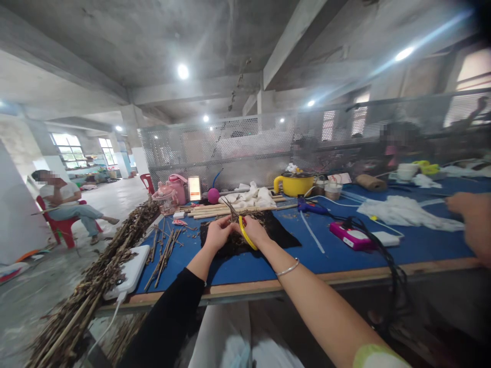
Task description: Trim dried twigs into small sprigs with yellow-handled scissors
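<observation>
My right hand (256, 229) is closed on a pair of scissors (242, 225) with yellow handles, its dark blades pointing up and away. Close beside it, my left hand (218, 234) is pinched shut near the blades. What its fingers hold is too small to make out. Both hands are over a black cloth (280, 232) strewn with brown plant bits. Left of the cloth, several thin dry twigs (168, 253) lie on the blue tabletop (222, 273). Pale sticks (215, 208) lie behind the hands.
A long bundle of dried stalks (103, 271) runs along the left edge beside a white power strip (132, 271). Behind stand a yellow pot (297, 184) and a lit phone (194, 188). A magenta box (351, 236) with black cables sits right. Another person's hand (456, 204) reaches in; someone sits far left.
</observation>
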{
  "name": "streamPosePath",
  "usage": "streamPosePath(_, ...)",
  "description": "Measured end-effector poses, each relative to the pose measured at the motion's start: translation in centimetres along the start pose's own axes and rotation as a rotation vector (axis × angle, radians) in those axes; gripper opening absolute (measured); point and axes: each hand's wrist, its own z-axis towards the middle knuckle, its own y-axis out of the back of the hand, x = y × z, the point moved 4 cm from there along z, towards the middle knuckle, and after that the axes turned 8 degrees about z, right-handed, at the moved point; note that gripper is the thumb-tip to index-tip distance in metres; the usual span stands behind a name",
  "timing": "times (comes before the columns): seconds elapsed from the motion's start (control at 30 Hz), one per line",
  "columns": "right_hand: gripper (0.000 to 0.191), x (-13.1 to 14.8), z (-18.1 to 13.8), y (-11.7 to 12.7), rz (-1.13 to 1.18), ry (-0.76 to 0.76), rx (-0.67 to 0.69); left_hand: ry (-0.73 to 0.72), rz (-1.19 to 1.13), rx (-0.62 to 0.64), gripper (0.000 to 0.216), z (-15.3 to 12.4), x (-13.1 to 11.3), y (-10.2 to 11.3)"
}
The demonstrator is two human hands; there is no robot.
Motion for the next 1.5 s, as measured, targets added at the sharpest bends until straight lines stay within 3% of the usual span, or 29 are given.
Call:
streamPosePath(0.37,0.058,0.4,-0.2,-0.2,-0.008,-0.003,-0.013,0.098,-0.128,0.061,0.036,0.0,0.2,-0.6)
streamPosePath(0.63,0.059,0.5,-0.4,-0.1,-0.002,0.007,-0.027,0.044,-0.056,0.055,0.035,-0.1,0.2,-0.9)
streamPosePath(0.83,0.064,0.4,-0.2,-0.1,-0.041,-0.054,0.002,0.107,-0.035,0.016,0.037,-0.1,0.8,-0.9)
streamPosePath(1.2,0.062,-0.1,0.1,-0.1,-0.04,-0.043,0.045,0.129,-0.046,0.075,0.033,0.1,1.3,-1.1)
streamPosePath(1.5,0.066,-0.5,0.1,-0.4,-0.031,-0.059,0.056,0.213,-0.035,-0.002,0.032,0.1,1.2,-0.7)
